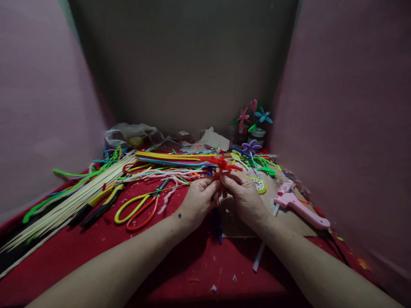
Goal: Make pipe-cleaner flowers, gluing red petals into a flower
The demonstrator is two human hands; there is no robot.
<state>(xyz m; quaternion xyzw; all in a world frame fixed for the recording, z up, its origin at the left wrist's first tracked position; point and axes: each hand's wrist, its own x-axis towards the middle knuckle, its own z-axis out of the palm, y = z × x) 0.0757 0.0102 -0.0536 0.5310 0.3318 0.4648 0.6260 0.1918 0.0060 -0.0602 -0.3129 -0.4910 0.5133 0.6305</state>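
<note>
Both hands meet at the middle of the view, fingertips close together. My left hand (201, 199) is closed, its thumb and fingers pinching a red fuzzy piece (221, 162) from the left. From the right, my right hand (245, 196) pinches the same red piece, which has fuzzy arms spreading above and beside the fingertips. Its lower part is mostly hidden by the fingers. A dark blue fuzzy stem (217, 226) lies below the hands on the red cloth (180, 273).
Left of the hands lie red-and-yellow-handled scissors (141, 209), black-and-yellow pliers (99, 205), wooden sticks (73, 199) and coloured stems (173, 158). A pink glue gun (302, 205) rests on cardboard (239, 229) at right. Fuzzy flowers (263, 115) stand behind, near a tape roll (259, 185).
</note>
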